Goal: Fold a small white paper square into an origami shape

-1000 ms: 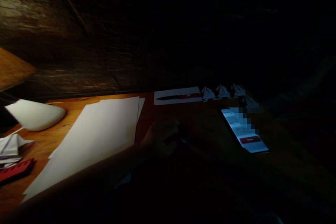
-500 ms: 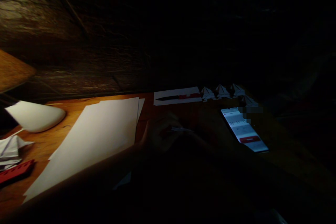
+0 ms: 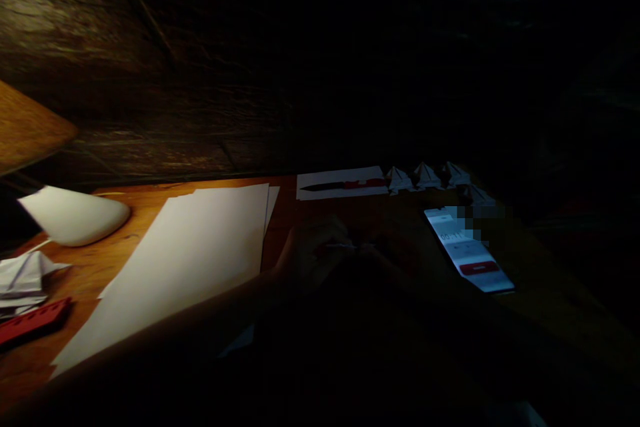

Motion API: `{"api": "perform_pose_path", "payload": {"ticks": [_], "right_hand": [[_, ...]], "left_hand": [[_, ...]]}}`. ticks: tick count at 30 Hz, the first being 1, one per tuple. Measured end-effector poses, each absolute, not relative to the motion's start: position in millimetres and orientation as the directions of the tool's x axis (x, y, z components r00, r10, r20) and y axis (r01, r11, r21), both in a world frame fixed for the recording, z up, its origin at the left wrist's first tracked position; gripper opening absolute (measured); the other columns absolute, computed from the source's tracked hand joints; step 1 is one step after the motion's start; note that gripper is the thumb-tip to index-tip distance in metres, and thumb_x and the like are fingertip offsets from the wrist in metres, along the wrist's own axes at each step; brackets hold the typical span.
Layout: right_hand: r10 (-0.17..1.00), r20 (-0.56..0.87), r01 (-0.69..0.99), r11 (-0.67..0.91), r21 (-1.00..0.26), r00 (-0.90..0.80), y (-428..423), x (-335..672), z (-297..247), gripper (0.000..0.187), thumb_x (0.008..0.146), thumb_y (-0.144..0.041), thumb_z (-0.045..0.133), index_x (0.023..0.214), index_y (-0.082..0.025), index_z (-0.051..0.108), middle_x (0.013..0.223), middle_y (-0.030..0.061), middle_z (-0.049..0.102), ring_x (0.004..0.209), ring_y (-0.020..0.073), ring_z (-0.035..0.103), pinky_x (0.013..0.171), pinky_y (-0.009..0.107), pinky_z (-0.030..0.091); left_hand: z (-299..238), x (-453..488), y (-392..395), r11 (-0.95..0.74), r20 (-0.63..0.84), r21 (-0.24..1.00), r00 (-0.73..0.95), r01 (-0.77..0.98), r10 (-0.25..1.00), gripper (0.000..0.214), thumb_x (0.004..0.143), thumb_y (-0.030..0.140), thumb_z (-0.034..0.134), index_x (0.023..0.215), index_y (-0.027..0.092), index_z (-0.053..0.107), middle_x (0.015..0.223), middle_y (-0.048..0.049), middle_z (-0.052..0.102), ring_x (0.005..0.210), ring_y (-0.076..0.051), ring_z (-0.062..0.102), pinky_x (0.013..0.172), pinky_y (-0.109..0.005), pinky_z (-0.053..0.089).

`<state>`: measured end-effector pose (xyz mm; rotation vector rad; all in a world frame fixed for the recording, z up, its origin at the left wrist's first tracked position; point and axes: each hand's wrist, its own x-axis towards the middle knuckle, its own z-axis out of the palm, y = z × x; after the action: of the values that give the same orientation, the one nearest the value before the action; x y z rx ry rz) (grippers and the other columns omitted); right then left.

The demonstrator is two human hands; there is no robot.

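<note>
In deep shadow at the middle of the table, my left hand (image 3: pixel 313 252) is closed, its fingers pinching a small piece of folded paper (image 3: pixel 343 245). Only the paper's thin pale edges catch light. My right hand (image 3: pixel 393 259) meets it from the other side, fingers closed at the paper's right end; most of this hand is lost in the dark. Beyond both hands a knife (image 3: pixel 345 185) with a red handle and dark blade lies on a white sheet (image 3: pixel 310 195). Left of my left hand is a stack of white paper (image 3: pixel 200 240).
Several folded paper figures (image 3: pixel 427 176) stand at the back right, near a lit phone (image 3: pixel 465 250) showing a timer. At left are a lamp's white base (image 3: pixel 83 217) and shade (image 3: pixel 30 127), more folded paper (image 3: pixel 25 275) and a red notched object (image 3: pixel 35 321). A wall (image 3: pixel 150 100) rises behind.
My fingers have shifted around the folded paper, and less of its edge shows now. The view has moved slightly, so the table things sit a little further right.
</note>
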<state>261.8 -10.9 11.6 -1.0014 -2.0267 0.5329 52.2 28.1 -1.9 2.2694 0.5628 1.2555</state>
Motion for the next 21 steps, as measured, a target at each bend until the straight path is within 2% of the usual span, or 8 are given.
{"api": "perform_pose_path", "payload": {"ticks": [5, 10, 16, 21], "right_hand": [[0.805, 0.462, 0.494, 0.593, -0.635, -0.373, -11.3, 258.1, 9.1, 0.008, 0.093, -0.019, 0.056, 0.097, -0.017, 0.063, 0.092, 0.0050, 0.068, 0.079, 0.0160, 0.063, 0.067, 0.027, 0.044], [0.820, 0.445, 0.548, 0.572, -0.610, -0.360, -10.4, 256.2, 5.4, 0.015, 0.085, -0.009, 0.056, 0.096, -0.017, 0.061, 0.094, 0.0078, 0.069, 0.081, 0.0191, 0.063, 0.067, 0.029, 0.045], [0.864, 0.434, 0.432, 0.504, -0.748, -0.257, -8.0, 254.2, 5.0, 0.007, 0.095, -0.023, 0.057, 0.095, -0.020, 0.064, 0.086, 0.0033, 0.070, 0.077, 0.0164, 0.064, 0.066, 0.028, 0.047], [0.901, 0.410, 0.399, 0.432, -0.809, -0.144, -7.2, 253.4, 4.5, 0.006, 0.094, -0.023, 0.059, 0.093, -0.021, 0.064, 0.084, 0.0014, 0.070, 0.076, 0.0154, 0.065, 0.065, 0.026, 0.048]], "left_hand": [[-2.2, 55.9, 25.7, -0.772, 0.653, 0.626, 0.467, 0.109, 0.596, 0.004, 0.088, 0.016, 0.068, 0.084, 0.015, 0.067, 0.078, -0.0022, 0.067, 0.072, -0.012, 0.064, 0.062, -0.023, 0.051], [-4.1, 57.0, 25.2, -0.740, 0.624, 0.659, 0.450, 0.135, 0.639, 0.006, 0.087, 0.015, 0.070, 0.081, 0.016, 0.067, 0.077, -0.0013, 0.068, 0.071, -0.011, 0.064, 0.064, -0.023, 0.050], [-5.3, 60.2, 26.9, -0.702, 0.626, 0.703, 0.372, 0.113, 0.686, 0.007, 0.083, 0.020, 0.076, 0.083, 0.016, 0.071, 0.079, -0.0022, 0.071, 0.071, -0.012, 0.067, 0.065, -0.023, 0.055], [-9.7, 60.4, 29.4, -0.688, 0.625, 0.719, 0.342, 0.099, 0.702, 0.011, 0.083, 0.023, 0.077, 0.092, 0.017, 0.073, 0.089, -0.0039, 0.075, 0.080, -0.013, 0.070, 0.072, -0.024, 0.058]]}}
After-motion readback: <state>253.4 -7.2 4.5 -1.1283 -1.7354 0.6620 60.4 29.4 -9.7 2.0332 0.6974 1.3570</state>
